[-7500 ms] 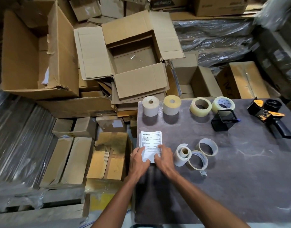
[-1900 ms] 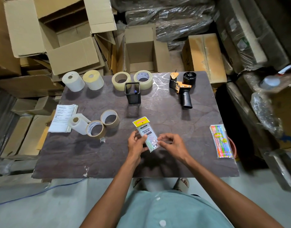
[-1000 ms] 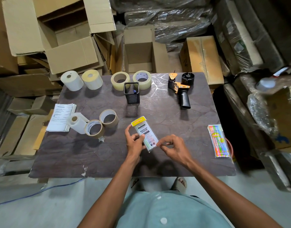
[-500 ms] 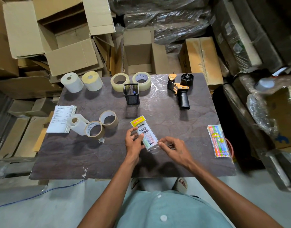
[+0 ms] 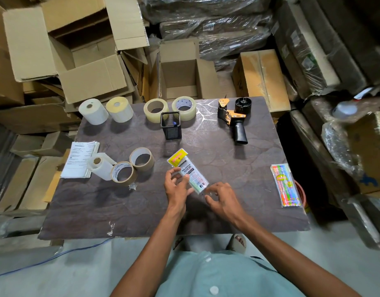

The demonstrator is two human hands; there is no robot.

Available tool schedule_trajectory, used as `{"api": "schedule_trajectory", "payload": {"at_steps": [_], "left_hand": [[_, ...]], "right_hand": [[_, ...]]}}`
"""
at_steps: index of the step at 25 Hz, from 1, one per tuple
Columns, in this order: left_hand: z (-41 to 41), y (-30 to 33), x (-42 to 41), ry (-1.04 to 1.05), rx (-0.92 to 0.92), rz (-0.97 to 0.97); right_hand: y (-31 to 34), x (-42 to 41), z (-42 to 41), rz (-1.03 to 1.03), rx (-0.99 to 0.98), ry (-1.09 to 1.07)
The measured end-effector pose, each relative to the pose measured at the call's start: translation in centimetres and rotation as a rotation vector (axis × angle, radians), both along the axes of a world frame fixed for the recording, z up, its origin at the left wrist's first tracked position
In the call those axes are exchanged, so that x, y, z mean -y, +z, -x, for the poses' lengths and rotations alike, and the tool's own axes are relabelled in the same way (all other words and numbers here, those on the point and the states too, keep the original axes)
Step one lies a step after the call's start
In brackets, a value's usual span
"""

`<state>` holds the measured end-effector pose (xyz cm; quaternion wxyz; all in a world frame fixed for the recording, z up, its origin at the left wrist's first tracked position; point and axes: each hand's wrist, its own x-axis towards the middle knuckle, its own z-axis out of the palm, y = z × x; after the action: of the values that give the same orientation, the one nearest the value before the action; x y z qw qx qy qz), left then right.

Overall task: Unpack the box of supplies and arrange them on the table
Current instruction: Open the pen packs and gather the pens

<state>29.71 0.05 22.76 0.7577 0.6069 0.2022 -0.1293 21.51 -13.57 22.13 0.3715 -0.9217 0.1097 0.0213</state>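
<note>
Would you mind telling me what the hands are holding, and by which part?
The left hand grips the clear packet along its lower left edge; the right hand holds nothing.

The print on the papers (image 5: 80, 158) is too small to be read. The packet (image 5: 188, 171) is partly covered by the left hand (image 5: 177, 186). What is held in the mesh cup (image 5: 171, 124) cannot be made out.
</note>
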Motion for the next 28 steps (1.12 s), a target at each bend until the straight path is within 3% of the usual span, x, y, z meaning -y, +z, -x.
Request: {"api": "schedule_trajectory", "payload": {"at_steps": [3,5,10,13,19,28], "left_hand": [[0.0,0.3,-0.1,0.066,0.012,0.032],[0.1,0.6,-0.3,0.077,0.01,0.027],[0.6,1.5,0.0,0.011,0.001,0.044],[0.4,2.1,0.6,-0.013,0.011,0.069],[0.1,2.5,1.0,-0.035,0.023,0.063],[-0.4,3.8,1.9,-0.389,0.224,0.064]], "right_hand": [[-0.1,0.0,-0.1,-0.005,-0.101,-0.041],[-0.3,0.0,-0.7,-0.143,-0.153,-0.121],[-0.3,-0.6,-2.9,-0.987,-0.332,-0.497],[1.0,-0.9,-4.0,-1.283,-0.352,-0.702],[1.9,-0.7,-5.5,-1.436,-0.333,-0.868],[1.3,-0.6,-6.0,-1.615,-0.313,-0.914]]}}
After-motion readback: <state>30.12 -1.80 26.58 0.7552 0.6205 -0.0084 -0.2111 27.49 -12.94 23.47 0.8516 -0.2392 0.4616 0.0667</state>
